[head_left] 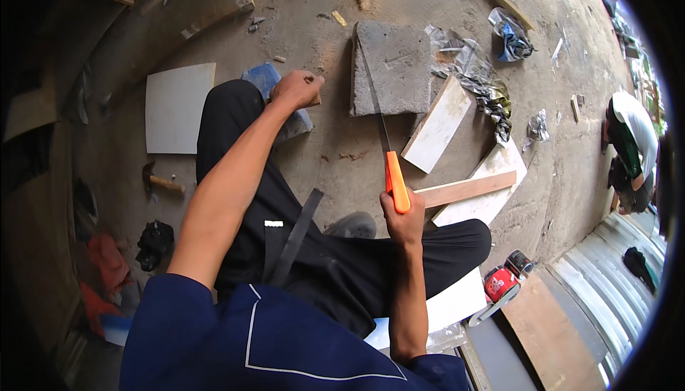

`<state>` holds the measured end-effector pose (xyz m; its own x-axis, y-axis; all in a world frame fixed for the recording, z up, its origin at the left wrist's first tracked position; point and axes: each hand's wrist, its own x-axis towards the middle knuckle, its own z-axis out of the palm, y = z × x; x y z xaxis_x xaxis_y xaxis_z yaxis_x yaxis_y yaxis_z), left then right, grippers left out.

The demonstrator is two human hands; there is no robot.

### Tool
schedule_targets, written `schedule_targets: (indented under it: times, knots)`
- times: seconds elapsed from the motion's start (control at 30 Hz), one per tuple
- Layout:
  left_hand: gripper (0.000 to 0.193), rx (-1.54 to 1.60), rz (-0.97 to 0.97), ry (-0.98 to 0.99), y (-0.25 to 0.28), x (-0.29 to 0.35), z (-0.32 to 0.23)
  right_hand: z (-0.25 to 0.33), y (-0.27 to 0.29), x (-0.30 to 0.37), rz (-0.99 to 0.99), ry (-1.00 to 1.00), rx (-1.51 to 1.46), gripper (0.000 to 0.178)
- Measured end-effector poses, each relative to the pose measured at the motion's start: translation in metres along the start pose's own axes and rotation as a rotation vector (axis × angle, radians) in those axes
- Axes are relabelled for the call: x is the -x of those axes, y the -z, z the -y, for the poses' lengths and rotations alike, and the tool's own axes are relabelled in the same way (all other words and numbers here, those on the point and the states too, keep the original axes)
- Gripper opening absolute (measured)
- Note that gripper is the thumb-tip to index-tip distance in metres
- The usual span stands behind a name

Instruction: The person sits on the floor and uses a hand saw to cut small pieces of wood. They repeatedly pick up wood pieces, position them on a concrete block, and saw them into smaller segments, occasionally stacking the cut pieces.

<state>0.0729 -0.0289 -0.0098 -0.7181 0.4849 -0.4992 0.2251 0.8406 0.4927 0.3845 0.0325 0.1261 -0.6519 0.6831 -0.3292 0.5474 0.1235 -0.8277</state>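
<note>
- Nearest, I find the right hand point(404, 221), fingers wrapped round the orange-handled saw point(395, 180); a brown wood strip point(471, 188) lies just beside.
- I observe the left hand point(297, 90) near the blue slab point(294, 125), fingers curled inward; I cannot tell whether they pinch anything.
- The saw points away, its tip across the concrete block point(399, 70); contact unconfirmed.
- Far right, I record a person point(635, 138) bent over.

The right hand point(404, 218) grips an orange-handled saw point(394, 175), its thin dark blade point(377, 98) crossing a square grey concrete block point(405, 66) in view; the curled left hand point(297, 90) is near a blue-faced block point(262, 77), with a flat white rectangular board point(178, 109) and a wooden-handled hammer point(168, 185) farther left
</note>
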Motion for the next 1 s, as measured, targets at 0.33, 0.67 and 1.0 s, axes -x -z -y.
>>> schedule_targets:
  times: [0.33, 0.67, 1.0]
  knots:
    - [0.025, -0.639, 0.11, -0.187, 0.016, -0.01, -0.068, 0.003, 0.002, 0.007, -0.106, 0.189, -0.022, 0.02]
    - [0.054, -0.221, -0.272, -0.009, -0.008, 0.004, -0.002, 0.01, -0.038, 0.01, -0.158, 0.298, -0.129, 0.022]
    - [0.046, -0.198, -0.395, -0.003, -0.028, 0.004, 0.01, -0.003, -0.118, -0.034, -0.101, 0.223, -0.141, 0.039]
